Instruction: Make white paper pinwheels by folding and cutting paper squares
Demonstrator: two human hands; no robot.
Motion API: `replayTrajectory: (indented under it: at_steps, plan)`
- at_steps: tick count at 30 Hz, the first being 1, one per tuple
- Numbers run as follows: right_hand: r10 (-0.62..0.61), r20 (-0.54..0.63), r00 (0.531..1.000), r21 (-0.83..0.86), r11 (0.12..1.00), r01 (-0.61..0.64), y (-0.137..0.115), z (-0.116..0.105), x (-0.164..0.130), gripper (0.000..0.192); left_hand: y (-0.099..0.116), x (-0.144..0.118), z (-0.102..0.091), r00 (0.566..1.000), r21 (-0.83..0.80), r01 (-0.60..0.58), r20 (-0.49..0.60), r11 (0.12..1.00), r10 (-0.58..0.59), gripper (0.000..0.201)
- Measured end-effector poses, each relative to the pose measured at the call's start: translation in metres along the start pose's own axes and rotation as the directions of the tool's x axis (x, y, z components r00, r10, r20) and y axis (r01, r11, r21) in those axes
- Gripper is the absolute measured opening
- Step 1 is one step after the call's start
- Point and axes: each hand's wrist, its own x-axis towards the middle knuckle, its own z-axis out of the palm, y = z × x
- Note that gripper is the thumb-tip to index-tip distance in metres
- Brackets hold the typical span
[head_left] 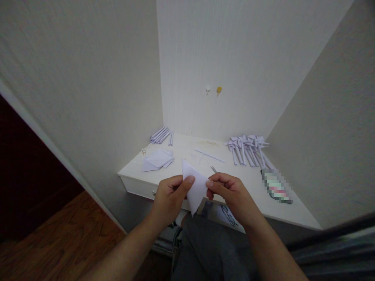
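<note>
Head view looks down past grey trousers point(205, 249) to two bare hands held just in front of a white table point(187, 150). Left hand point(168, 195) pinches the left edge of a folded white paper point(195, 185) between thumb and fingers; right hand point(231, 193) pinches its right edge the same way, so the pointed sheet hangs between them in the air, above the table's near edge. Behind the hands, small scissors point(213, 169) lie on the tabletop. Farther left sits a pile of flat folded sheets point(158, 160), and a single rolled strip point(209, 155) lies mid-table. At the back, a bundle of rolled strips point(161, 135) lies left and a heap of folded paper stems point(249, 150) right.
</note>
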Motion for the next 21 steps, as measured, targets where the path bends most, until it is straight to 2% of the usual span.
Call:
replayTrajectory:
  at_steps: [4, 11, 21]
  plan:
    - [0.030, 0.035, 0.999, 0.034, 0.999, -0.031, 0.0012, 0.0019, 0.0003, 0.026, -0.0037, 0.0010, -0.0004, 0.999, 0.037, -0.016, -0.035, 0.999, 0.017, 0.044]
    - [0.032, 0.020, 0.999, 0.045, 0.998, -0.033, 0.0008, 0.0036, -0.0001, 0.026, -0.0103, -0.0001, 0.0002, 0.997, 0.075, -0.025, -0.073, 0.997, 0.031, 0.043]
    - [0.046, 0.029, 0.999, 0.044, 0.998, -0.047, 0.0023, 0.0035, 0.0007, 0.028, -0.0039, 0.0016, 0.0007, 0.996, 0.058, -0.008, -0.091, 0.998, 0.013, 0.047]
